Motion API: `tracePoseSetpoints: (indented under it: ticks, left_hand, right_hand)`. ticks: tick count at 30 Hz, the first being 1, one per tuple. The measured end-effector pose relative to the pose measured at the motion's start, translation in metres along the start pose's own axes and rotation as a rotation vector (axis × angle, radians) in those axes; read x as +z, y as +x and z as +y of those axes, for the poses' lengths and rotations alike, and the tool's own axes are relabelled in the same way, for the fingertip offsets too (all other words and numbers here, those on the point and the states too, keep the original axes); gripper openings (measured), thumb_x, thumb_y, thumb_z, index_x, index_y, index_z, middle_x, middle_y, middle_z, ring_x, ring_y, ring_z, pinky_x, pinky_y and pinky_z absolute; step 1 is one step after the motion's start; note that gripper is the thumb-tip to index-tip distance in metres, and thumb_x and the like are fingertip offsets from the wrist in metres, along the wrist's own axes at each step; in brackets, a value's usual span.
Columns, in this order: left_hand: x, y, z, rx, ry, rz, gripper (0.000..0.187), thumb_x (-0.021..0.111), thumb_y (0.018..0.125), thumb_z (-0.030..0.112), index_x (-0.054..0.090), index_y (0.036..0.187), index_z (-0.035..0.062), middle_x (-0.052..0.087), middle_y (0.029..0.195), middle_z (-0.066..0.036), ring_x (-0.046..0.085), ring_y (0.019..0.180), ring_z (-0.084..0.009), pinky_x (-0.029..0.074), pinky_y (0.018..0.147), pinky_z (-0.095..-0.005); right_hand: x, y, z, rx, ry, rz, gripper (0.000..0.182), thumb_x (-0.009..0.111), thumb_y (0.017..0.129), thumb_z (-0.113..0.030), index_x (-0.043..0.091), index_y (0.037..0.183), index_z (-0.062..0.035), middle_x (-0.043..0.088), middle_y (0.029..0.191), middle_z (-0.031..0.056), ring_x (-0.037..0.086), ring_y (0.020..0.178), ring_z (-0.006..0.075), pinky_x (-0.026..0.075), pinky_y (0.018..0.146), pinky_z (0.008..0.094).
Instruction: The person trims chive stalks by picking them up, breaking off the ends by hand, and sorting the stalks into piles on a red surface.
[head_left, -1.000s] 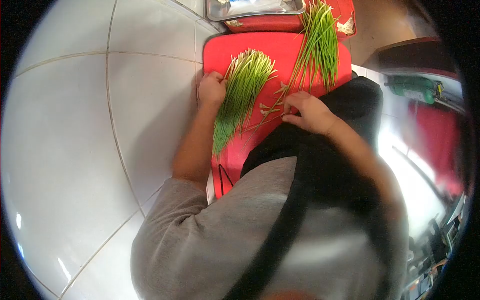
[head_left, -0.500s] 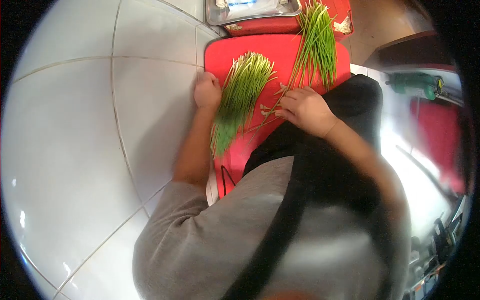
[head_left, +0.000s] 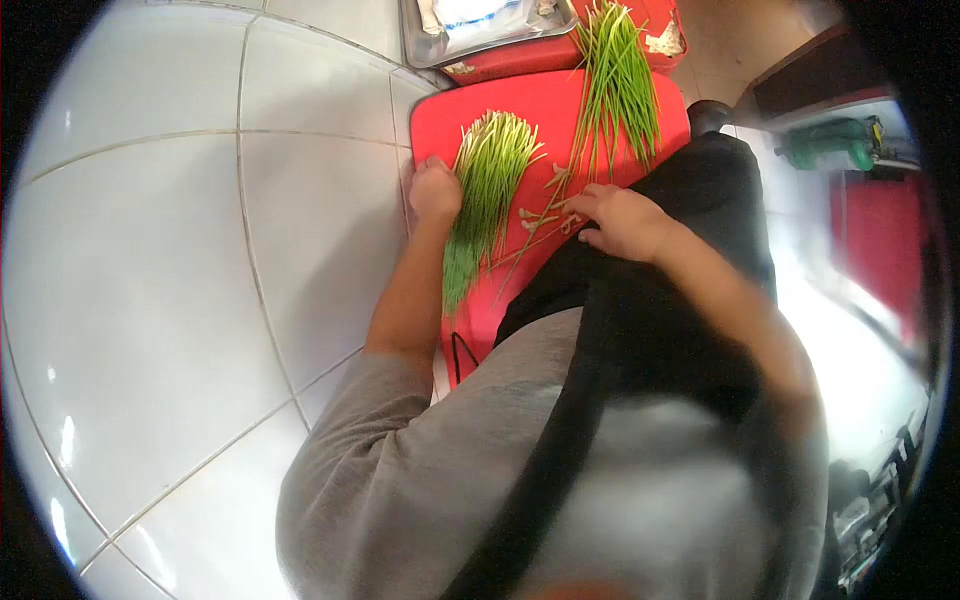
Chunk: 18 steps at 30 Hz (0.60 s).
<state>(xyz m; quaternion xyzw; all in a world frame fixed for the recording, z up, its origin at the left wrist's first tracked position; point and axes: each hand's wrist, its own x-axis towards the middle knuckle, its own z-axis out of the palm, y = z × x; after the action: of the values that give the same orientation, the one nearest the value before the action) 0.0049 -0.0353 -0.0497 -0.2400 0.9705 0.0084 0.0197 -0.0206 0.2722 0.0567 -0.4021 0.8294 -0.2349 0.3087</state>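
Observation:
A thick bundle of garlic chives (head_left: 489, 185) lies on the red board (head_left: 455, 105), pale ends toward the top. My left hand (head_left: 437, 190) is closed in a fist against the bundle's left side; whatever is inside its fingers is hidden. Small pale trimmings (head_left: 530, 222) and a few loose stalks lie right of the bundle. Over the right side of these scraps is my right hand (head_left: 625, 222), fingers apart and thumb separate, its fingertips at the trimmings. A second, looser bunch of chives (head_left: 618, 85) lies at the upper right, reaching beyond the board's far edge.
Behind the board, a metal tray (head_left: 490, 40) holding a white plastic bag rests on a red container (head_left: 500, 67). White tiles (head_left: 150, 250) rise along the left. My black-clothed leg (head_left: 690, 200) borders the board's right side. A green bottle (head_left: 830, 147) lies farther right.
My left hand has moved right, against the bundle's side. My right hand has shifted slightly right and its fingers have opened at the scraps. The camera view has shifted a little.

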Motion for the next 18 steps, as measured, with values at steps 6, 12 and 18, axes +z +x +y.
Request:
tracePoseSetpoints:
  ticks: [6,12,18]
  left_hand:
    - [-0.011,-0.004,-0.004,0.037,-0.117,-0.154,0.016,0.058,0.077,0.021,0.056,0.086,0.0082,0.058,0.093,-0.015,0.057,0.088,-0.0319,0.046,0.075,-0.0442]
    - [-0.010,-0.012,0.006,0.028,-0.070,-0.024,0.012,0.058,0.076,0.019,0.057,0.084,0.0102,0.061,0.089,-0.014,0.059,0.087,-0.0313,0.046,0.074,-0.0423]
    - [-0.005,-0.011,0.004,-0.038,-0.213,-0.100,0.011,0.058,0.075,0.019,0.057,0.081,0.0096,0.062,0.083,-0.013,0.060,0.081,-0.0308,0.047,0.072,-0.0418]
  right_hand:
    - [0.004,-0.001,0.007,-0.020,-0.010,0.021,0.038,0.064,0.074,-0.019,0.053,0.109,-0.0081,0.055,0.100,0.0128,0.054,0.097,0.0306,0.045,0.083,0.0385]
    - [0.006,0.000,0.011,-0.048,-0.010,0.052,0.035,0.061,0.076,-0.026,0.054,0.105,-0.0085,0.055,0.098,0.0148,0.055,0.094,0.0324,0.045,0.082,0.0411]
    - [-0.001,0.000,0.006,-0.004,0.008,-0.006,0.038,0.063,0.075,-0.021,0.052,0.108,-0.0069,0.054,0.100,0.0139,0.053,0.099,0.0312,0.043,0.086,0.0389]
